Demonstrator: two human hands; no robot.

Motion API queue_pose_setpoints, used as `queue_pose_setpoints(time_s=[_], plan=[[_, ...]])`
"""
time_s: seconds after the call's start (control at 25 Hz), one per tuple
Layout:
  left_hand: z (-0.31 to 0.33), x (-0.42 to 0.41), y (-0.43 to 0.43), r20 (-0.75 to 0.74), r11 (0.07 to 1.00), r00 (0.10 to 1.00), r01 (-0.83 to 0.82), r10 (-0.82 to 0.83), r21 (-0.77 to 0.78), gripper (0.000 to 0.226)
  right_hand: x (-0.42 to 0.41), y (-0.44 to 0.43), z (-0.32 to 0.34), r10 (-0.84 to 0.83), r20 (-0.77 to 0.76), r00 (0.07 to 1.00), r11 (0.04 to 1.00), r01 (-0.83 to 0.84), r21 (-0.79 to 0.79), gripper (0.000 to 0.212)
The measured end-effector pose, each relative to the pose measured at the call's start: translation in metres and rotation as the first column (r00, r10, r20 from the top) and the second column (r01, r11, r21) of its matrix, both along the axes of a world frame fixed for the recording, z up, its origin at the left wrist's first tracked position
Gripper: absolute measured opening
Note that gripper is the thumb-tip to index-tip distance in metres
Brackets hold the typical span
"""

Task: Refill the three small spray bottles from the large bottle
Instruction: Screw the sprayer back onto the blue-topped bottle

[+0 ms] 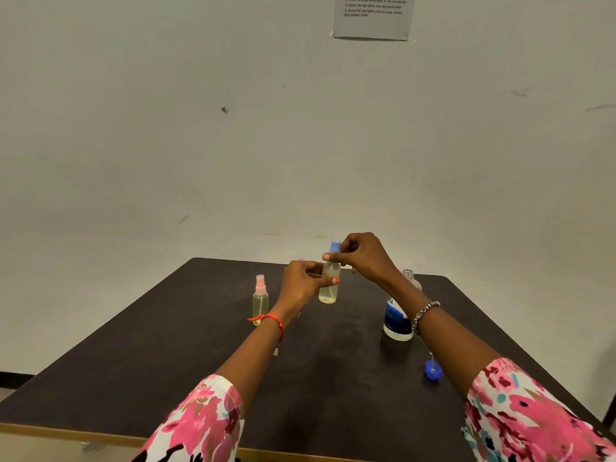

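My left hand (301, 285) grips a small clear spray bottle (329, 288) of pale yellow liquid, held above the dark table (200, 361). My right hand (361, 256) pinches that bottle's blue spray cap (334, 247) at its top. A second small bottle with a pink spray top (260, 300) stands upright to the left. The large bottle (397, 315), with a blue and white label and an open neck, stands to the right, partly behind my right forearm. A third small bottle is barely visible behind my left hand.
A blue cap (432, 369) lies on the table at the right, near my right forearm. A printed paper sheet (373, 16) is taped to the wall. The table's front edge runs along the bottom of the view.
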State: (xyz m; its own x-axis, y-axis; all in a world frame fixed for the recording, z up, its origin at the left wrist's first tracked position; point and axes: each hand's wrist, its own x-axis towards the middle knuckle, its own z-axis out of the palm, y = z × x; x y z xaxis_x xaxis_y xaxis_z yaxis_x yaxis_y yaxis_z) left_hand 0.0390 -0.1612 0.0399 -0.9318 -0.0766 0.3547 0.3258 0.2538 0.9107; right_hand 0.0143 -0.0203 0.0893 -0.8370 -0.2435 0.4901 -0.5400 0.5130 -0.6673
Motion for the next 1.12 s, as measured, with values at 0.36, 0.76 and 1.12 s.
queue_pose_setpoints(time_s=[0.36, 0.76, 1.12], plan=[[0.001, 0.0, -0.003, 0.004, 0.999, 1.0, -0.012, 0.012, 0.034, 0.042, -0.004, 0.005, 0.011, 0.149, 0.077, 0.986, 0.988, -0.15, 0.019, 0.027], [-0.001, 0.001, -0.003, 0.03, 1.0, 0.999, -0.017, 0.017, 0.017, 0.043, -0.01, 0.005, 0.012, 0.167, 0.137, 0.976, 0.981, -0.178, 0.076, 0.035], [-0.001, 0.002, -0.003, 0.017, 1.0, 1.0, 0.023, -0.023, 0.005, 0.04, -0.011, 0.001, 0.01, 0.055, 0.142, 0.988, 0.986, -0.076, 0.147, 0.026]])
